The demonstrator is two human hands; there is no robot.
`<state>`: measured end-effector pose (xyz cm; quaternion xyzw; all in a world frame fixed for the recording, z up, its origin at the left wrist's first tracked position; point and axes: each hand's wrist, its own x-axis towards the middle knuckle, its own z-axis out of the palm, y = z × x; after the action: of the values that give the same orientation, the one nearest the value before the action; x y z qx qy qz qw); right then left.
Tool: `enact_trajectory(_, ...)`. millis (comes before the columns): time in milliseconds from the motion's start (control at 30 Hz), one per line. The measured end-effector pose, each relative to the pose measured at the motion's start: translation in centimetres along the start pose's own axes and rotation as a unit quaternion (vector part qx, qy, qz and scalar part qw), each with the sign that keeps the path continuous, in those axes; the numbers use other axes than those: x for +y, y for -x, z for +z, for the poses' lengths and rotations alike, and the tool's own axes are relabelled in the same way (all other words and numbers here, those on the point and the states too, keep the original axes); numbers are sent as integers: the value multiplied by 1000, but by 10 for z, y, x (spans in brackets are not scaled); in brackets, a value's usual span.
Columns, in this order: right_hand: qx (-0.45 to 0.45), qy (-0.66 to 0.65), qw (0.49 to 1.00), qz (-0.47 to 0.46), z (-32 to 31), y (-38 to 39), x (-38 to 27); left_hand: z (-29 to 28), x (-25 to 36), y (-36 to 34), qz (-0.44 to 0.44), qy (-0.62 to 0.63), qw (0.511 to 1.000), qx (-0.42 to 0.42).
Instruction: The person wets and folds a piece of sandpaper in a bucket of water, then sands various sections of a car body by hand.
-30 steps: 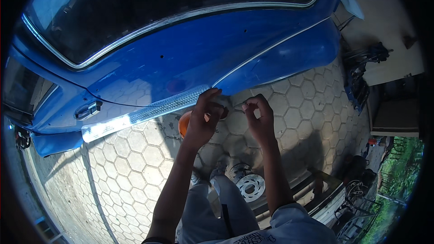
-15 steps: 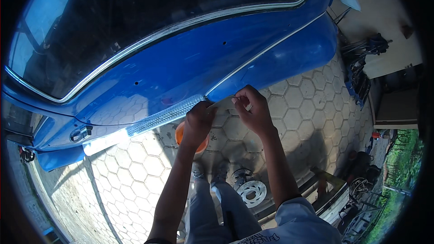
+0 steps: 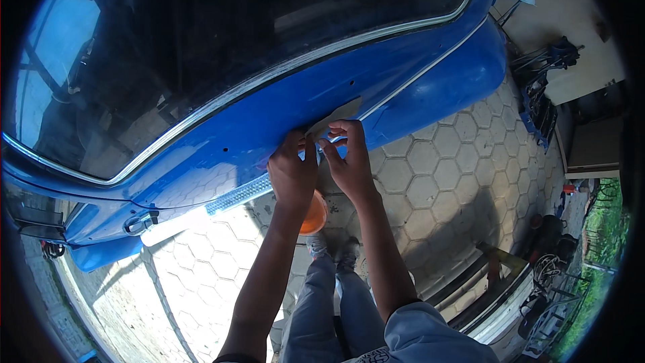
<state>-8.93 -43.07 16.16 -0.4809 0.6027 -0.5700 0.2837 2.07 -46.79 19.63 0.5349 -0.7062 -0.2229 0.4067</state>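
I stand by a blue car (image 3: 289, 104). My left hand (image 3: 293, 169) is raised before its side panel, fingers bent and closed on the lower end of a thin greyish-tan sheet (image 3: 339, 113). What the sheet is made of I cannot make out. Close by on its right, my right hand (image 3: 351, 161) has its thumb and curled fingers apart, the fingertips near the sheet's lower edge. Whether they touch it is unclear. Two small dark holes show in the blue panel, and a bright trim strip (image 3: 430, 67) runs along it.
Below my left wrist an orange bucket (image 3: 314, 215) stands on hexagonal paving (image 3: 437, 154). A ribbed metallic running board (image 3: 238, 191) lines the car's lower side. Dark tools (image 3: 537, 107) lie at the right, with long bars (image 3: 487, 296) at the lower right.
Both hands have moved up and closer together against the panel. The greyish-tan sheet now shows flat behind the fingers. The view has shifted, and the disc on the ground is out of sight.
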Motion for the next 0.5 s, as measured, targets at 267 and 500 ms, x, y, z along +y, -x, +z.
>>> enact_trajectory(267,153,-63,985,-47,67,-3,17,-116,-22,16,91,-113,989,-9)
enact_trajectory(500,42,43,995,-75,64,10,26,-260,-97,36,209,-339,917,-1)
